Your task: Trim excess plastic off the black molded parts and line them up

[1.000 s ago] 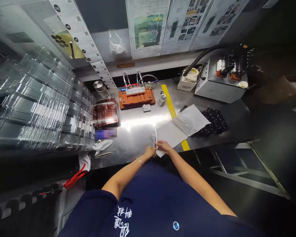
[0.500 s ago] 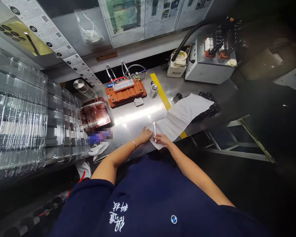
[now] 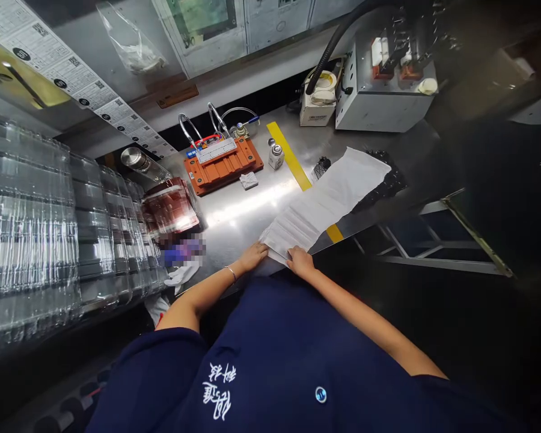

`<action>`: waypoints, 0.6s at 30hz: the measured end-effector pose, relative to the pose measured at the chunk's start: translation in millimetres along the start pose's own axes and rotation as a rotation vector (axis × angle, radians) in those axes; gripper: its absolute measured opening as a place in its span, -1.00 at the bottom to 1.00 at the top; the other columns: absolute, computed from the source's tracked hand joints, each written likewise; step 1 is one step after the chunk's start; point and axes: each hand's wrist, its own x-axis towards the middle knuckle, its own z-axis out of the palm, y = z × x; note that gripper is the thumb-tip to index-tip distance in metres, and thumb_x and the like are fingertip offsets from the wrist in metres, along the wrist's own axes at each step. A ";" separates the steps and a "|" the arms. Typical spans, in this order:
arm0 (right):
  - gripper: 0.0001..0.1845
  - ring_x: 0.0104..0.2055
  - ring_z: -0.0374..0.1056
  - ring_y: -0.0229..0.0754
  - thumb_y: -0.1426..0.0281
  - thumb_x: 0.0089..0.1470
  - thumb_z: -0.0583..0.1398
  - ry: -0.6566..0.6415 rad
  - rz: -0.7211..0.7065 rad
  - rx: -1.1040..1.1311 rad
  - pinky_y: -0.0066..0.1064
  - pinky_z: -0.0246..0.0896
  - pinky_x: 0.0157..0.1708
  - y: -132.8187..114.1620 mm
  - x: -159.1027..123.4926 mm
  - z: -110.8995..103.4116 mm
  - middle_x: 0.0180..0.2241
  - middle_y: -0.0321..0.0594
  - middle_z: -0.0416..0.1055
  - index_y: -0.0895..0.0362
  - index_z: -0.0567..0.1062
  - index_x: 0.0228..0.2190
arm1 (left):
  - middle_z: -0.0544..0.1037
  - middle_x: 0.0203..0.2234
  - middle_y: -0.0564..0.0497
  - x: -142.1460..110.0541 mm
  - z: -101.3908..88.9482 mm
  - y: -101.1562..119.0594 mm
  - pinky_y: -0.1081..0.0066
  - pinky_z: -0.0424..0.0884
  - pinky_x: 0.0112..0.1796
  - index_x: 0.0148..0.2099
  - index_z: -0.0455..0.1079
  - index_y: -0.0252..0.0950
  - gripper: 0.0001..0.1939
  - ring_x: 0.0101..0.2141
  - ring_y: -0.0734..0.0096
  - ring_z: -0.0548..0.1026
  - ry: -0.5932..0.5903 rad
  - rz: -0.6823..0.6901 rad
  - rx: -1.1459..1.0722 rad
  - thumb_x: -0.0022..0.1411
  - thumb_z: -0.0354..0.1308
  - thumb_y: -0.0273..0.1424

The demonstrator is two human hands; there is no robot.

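Note:
A long white sheet of paper (image 3: 329,201) lies flat across the steel bench (image 3: 243,210), reaching from the near edge toward a black moulded tray (image 3: 388,180) at the right. My left hand (image 3: 252,257) rests on the sheet's near left corner with the fingers bent down on it. My right hand (image 3: 300,262) presses the near edge of the same sheet, fingers curled over it. Both hands touch the paper at the bench's front edge.
Stacks of clear plastic trays (image 3: 49,222) fill the left. An orange fixture (image 3: 223,165) with wire loops sits at the back, a small bottle (image 3: 276,157) and a yellow tape line (image 3: 293,159) beside it. A grey control box (image 3: 379,90) stands at the back right. White gloves (image 3: 180,276) lie at the near left.
The folded sheet has been opened out and laid flat along the bench. Both hands moved down to its near edge, and the narrow folded strip that stood up between them is gone.

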 end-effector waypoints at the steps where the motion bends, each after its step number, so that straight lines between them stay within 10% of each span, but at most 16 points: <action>1: -0.70 0.03 0.33 -0.08 0.29 0.19 0.18 0.001 -0.001 -0.036 -0.08 0.30 0.01 -2.8 -4.0 3.4 0.01 -0.11 0.37 0.16 0.44 -0.08 | 0.50 -0.10 -0.10 -1.2 2.4 -0.2 0.14 0.31 0.06 -0.17 0.43 -0.32 -0.80 -0.03 0.27 0.41 0.002 -0.004 0.016 0.36 -0.03 -0.46; 10: -0.70 0.01 0.33 -0.10 0.29 0.21 0.16 0.032 -0.058 -0.212 -0.14 0.33 -0.04 -16.6 -8.4 5.4 0.00 -0.12 0.37 0.15 0.42 -0.06 | 0.50 -0.14 -0.07 -5.5 17.7 -2.4 0.17 0.43 -0.10 -0.04 0.39 -0.33 -0.78 -0.12 0.29 0.47 0.013 -0.004 0.057 0.33 0.07 -0.34; 18: -0.69 -0.01 0.35 -0.11 0.30 0.21 0.16 0.052 -0.073 -0.267 -0.14 0.35 -0.05 -16.4 -8.0 10.9 -0.01 -0.12 0.38 0.16 0.42 -0.04 | 0.34 0.19 -0.16 -2.5 15.6 -2.9 0.08 0.17 0.19 -0.10 0.42 -0.32 -0.74 0.21 0.23 0.23 0.036 0.038 0.060 0.40 -0.11 -0.45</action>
